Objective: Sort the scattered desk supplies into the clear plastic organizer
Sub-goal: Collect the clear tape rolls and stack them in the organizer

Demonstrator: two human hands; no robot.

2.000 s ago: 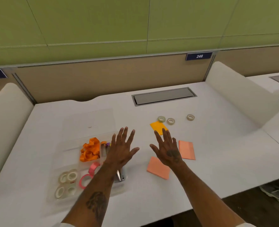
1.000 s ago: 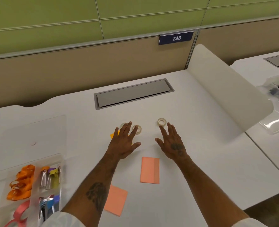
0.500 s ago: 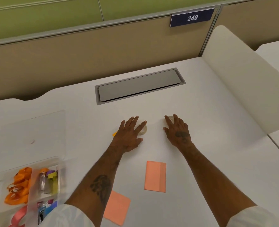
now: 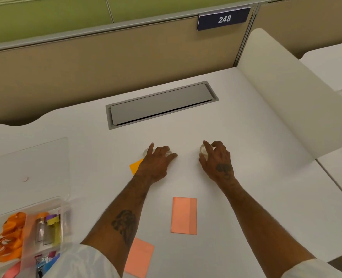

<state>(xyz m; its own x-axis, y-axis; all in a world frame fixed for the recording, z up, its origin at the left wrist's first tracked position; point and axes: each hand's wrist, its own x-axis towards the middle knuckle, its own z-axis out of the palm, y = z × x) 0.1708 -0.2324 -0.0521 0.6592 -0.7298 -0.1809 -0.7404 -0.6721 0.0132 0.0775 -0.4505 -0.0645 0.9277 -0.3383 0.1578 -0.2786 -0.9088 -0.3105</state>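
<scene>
Starting at the left edge, a clear plastic organizer (image 4: 62, 205) is seen on the white table (image 4: 266, 197), its flat clear lid (image 4: 35, 157) lying just beyond it. One compartment is filled with orange bands (image 4: 7, 239); the next holds small upright bottles (image 4: 45, 229) with orange and purple caps; a nearer compartment holds small coloured items too cropped to identify. Near the front edge lies a salmon sticky pad (image 4: 139, 257), and a second salmon pad (image 4: 184, 215) is set between the forearms. An orange sticky note (image 4: 135, 166) is partly covered by the left hand (image 4: 156, 163), whose fingers are curled over a small tape roll (image 4: 147, 151); a firm grip cannot be confirmed. The right hand (image 4: 216, 159) is cupped around another small tape roll (image 4: 203, 148), fingertips touching it. A grey cable hatch (image 4: 162, 105) is recorded beyond the hands.
</scene>
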